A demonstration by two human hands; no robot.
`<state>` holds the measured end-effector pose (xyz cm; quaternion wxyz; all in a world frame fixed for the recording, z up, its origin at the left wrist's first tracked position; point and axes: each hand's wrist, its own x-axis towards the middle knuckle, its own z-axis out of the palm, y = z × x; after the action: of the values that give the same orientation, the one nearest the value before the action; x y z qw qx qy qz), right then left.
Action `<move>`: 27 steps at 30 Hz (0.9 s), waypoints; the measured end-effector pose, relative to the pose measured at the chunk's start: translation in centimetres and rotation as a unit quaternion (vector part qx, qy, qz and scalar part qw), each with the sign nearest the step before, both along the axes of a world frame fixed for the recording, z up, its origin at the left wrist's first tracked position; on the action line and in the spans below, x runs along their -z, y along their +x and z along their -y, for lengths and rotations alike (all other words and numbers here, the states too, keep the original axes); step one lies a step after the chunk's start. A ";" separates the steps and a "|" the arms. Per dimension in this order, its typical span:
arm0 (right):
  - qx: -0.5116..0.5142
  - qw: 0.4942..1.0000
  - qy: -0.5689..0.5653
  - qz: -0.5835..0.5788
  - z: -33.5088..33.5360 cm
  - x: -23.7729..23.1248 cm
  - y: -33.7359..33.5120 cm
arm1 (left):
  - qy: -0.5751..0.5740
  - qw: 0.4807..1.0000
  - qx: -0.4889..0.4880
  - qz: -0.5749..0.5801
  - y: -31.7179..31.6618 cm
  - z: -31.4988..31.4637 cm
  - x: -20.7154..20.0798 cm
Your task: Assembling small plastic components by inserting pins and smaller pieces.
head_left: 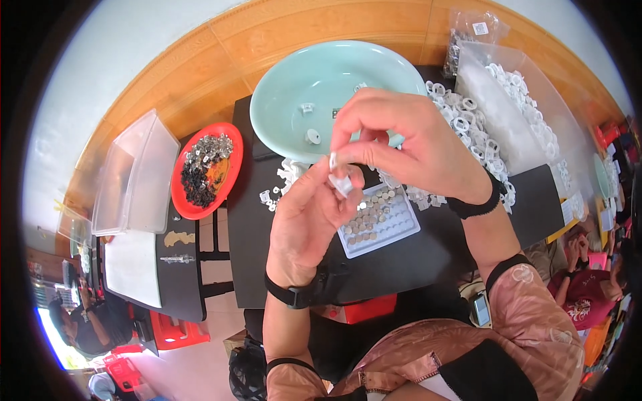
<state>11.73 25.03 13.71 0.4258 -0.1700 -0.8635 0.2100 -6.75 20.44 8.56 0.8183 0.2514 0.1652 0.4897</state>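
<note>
Just in front of a pale green basin (267,127), my two hands meet over the dark table. My left hand (311,204) is closed round a small white plastic part (341,184), held between thumb and fingers. From the right, my right hand (401,137) pinches a tiny white piece (333,160) against the top of that part; its exact shape is too small to tell. Below the hands lies a white tray (394,227) with round silvery discs (364,224) in its pockets, partly covered by my left hand. A few white parts (312,136) lie in the basin.
Heaps of white plastic rings (468,120) spread on the right, beside a clear bin (562,127) of more white parts. A red plate (231,174) with black and metallic bits stands left, near an upright clear box (134,174). Other people (588,287) sit at both sides.
</note>
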 end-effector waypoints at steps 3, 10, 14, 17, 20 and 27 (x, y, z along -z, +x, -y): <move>0.058 0.964 -0.249 -0.075 0.7 -0.2 -0.6 | 0.016 0.998 -0.055 -0.007 0.3 0.0 -0.1; 0.088 0.959 -0.254 -0.092 0.1 1.0 -1.0 | 0.069 0.973 -0.189 -0.114 1.9 0.8 -1.3; 0.091 0.953 -0.258 -0.130 0.0 1.5 -1.4 | 0.075 0.966 -0.196 -0.150 1.7 0.7 -0.9; 0.124 0.965 -0.213 -0.094 0.1 1.3 -1.3 | 0.072 0.967 -0.188 -0.154 1.5 0.5 -0.6; 0.121 0.960 -0.221 -0.120 0.3 1.5 -1.6 | 0.086 0.971 -0.174 -0.142 1.3 0.4 -0.1; 0.119 0.960 -0.226 -0.120 0.6 1.3 -1.8 | 0.055 0.977 -0.172 -0.116 1.3 0.2 0.2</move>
<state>9.96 24.41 12.40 0.4986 -0.3368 -0.7100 0.3660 -5.50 20.24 8.40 0.6821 0.3187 0.2727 0.5990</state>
